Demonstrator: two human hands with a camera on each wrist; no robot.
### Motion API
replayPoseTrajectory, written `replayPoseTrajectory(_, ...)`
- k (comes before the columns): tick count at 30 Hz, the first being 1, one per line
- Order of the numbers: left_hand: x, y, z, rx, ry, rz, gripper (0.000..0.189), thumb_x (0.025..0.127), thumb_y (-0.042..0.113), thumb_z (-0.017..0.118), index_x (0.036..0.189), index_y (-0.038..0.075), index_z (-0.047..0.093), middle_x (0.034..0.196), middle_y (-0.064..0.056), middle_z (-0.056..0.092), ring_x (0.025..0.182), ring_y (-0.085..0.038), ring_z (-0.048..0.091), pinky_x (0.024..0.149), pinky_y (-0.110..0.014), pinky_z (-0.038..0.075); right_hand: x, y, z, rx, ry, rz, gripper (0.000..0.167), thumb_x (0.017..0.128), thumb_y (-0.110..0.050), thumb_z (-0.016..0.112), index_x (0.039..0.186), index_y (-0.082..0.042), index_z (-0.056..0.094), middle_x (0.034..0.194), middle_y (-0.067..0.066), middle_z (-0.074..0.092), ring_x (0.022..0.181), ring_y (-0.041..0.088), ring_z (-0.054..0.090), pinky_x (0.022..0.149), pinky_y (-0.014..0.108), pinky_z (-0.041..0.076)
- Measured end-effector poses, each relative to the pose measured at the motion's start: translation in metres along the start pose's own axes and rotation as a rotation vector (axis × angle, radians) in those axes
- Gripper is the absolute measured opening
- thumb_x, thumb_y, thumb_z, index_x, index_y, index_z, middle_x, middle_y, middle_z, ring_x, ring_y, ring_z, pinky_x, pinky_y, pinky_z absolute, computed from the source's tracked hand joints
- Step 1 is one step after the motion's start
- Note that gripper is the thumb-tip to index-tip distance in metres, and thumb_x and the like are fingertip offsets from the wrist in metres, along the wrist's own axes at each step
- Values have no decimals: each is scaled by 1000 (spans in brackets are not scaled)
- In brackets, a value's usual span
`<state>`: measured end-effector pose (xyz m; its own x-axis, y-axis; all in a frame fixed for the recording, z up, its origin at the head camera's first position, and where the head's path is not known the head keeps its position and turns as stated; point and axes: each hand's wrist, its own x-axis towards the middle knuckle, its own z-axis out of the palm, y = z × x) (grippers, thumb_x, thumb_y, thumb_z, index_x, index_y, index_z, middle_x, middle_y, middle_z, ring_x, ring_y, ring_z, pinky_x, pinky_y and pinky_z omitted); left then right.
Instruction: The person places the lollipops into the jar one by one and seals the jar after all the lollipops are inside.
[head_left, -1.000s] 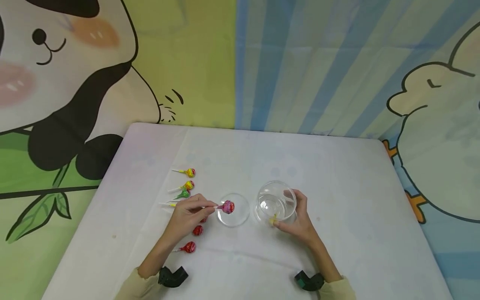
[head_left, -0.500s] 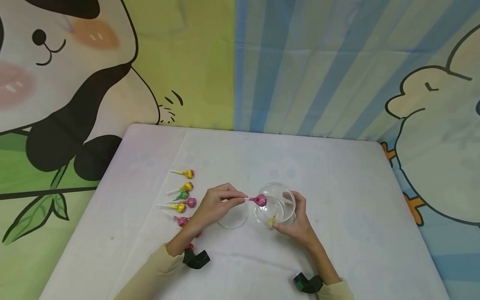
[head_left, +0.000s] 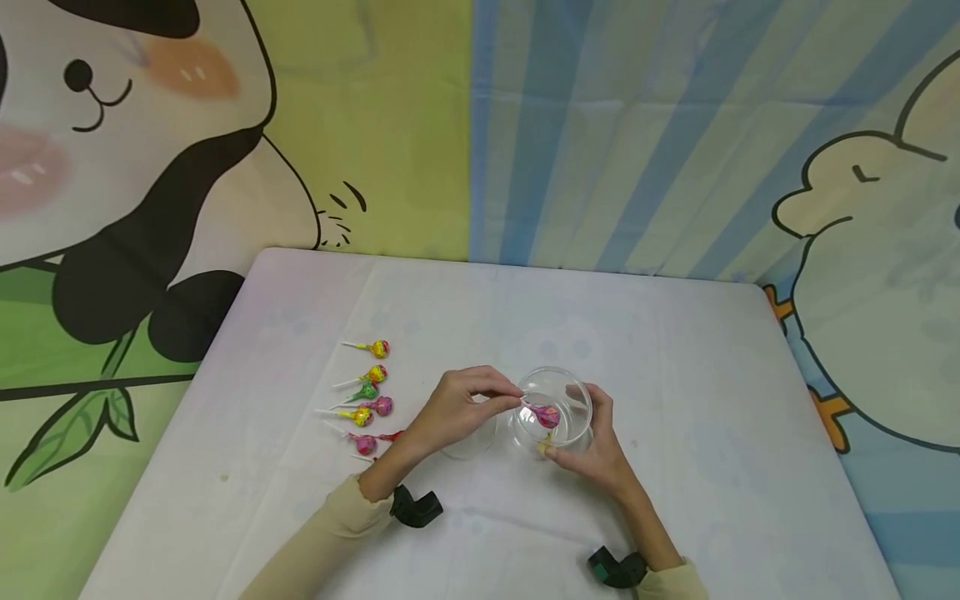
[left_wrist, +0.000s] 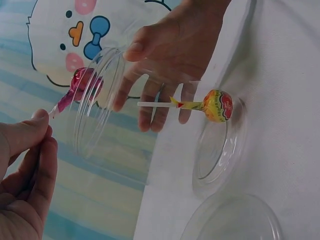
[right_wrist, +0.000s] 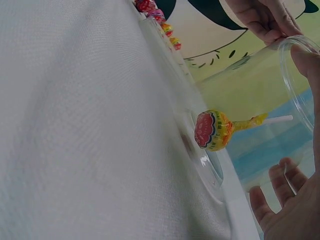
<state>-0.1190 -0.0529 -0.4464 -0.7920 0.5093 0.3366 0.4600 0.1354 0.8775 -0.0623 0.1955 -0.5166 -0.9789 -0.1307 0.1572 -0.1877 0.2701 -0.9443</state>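
My left hand pinches a pink lollipop by its stick. Its wrapped head tips down at the mouth of a clear jar, overlapping the rim in the left wrist view. The right hand grips that jar from its right side, thumb in front and fingers behind. Inside, at the bottom, a yellow lollipop stands head down with its white stick pointing up. Just left of the jar, partly under my left hand, lies a round clear lid.
Several wrapped lollipops lie in a column on the left of the white table: a yellow one farthest back, a green one, and pink ones nearer. My left forearm hides part of the column. A cartoon-printed backdrop borders the table's far edge.
My left hand has carried the pink lollipop rightward from above the lid to the jar's mouth and tilted its head downward. The right hand and jar have stayed nearly still.
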Motion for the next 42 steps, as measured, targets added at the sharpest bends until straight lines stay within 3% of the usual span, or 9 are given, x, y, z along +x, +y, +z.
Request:
replayPoseTrajectory(5, 9, 6, 4, 27, -12, 30, 12, 86, 20, 74, 97, 16, 76, 88, 4, 73, 75, -3, 60, 66, -20, 53, 1, 0, -1, 1, -10, -6, 102, 63, 1, 85, 141, -3, 19, 142, 17, 38, 131, 24, 37, 107, 17, 29)
replayPoseTrajectory(9, 14, 10, 8, 64, -36, 15, 12, 86, 21, 74, 97, 16, 77, 86, 6, 73, 70, -2, 56, 61, -18, 49, 3, 0, -1, -7, -17, -14, 102, 64, 1, 85, 141, -2, 19, 142, 18, 38, 128, 39, 37, 106, 16, 33)
replayPoseTrajectory(12, 17, 12, 12, 76, -82, -30, 14, 87, 21, 73, 98, 14, 77, 84, 4, 74, 60, -1, 53, 52, -18, 44, 4, -1, -1, -14, -20, -17, 102, 64, 1, 85, 141, -2, 18, 142, 19, 38, 129, 38, 38, 106, 14, 33)
replayPoseTrajectory(18, 19, 13, 19, 50, -182, -145, 19, 86, 23, 73, 101, 11, 77, 85, 3, 76, 37, -6, 47, 38, -21, 35, 4, 0, -1, -11, -23, -26, 102, 64, 2, 84, 141, -1, 18, 142, 19, 37, 129, 25, 39, 105, 15, 35)
replayPoseTrajectory(23, 19, 10, 26, 48, -223, -169, 17, 86, 23, 74, 100, 13, 77, 87, 4, 76, 35, -9, 50, 40, -21, 40, 3, 1, -2, -31, -26, -28, 101, 65, 0, 84, 141, -4, 18, 143, 15, 38, 129, 21, 39, 103, 17, 37)
replayPoseTrajectory(32, 23, 13, 28, 92, -313, -141, 17, 88, 22, 72, 100, 11, 77, 90, 1, 76, 33, -6, 53, 44, -20, 44, 1, 4, -2, -20, -28, -43, 101, 64, 1, 84, 141, -3, 18, 142, 15, 37, 127, 13, 40, 102, 18, 39)
replayPoseTrajectory(37, 28, 11, 31, 139, -385, -140, 13, 86, 26, 73, 95, 17, 78, 84, 7, 75, 33, -3, 53, 50, -17, 46, 1, 4, -2, -19, -19, -37, 101, 64, 1, 84, 141, -3, 19, 142, 13, 38, 127, 15, 40, 103, 21, 38)
replayPoseTrajectory(42, 33, 11, 32, 193, -437, -183, 12, 85, 28, 74, 92, 20, 79, 80, 11, 74, 34, -4, 55, 53, -17, 46, 0, 3, -1, -10, -14, -40, 102, 63, 2, 85, 141, -3, 19, 142, 14, 38, 128, 19, 39, 103, 20, 36)
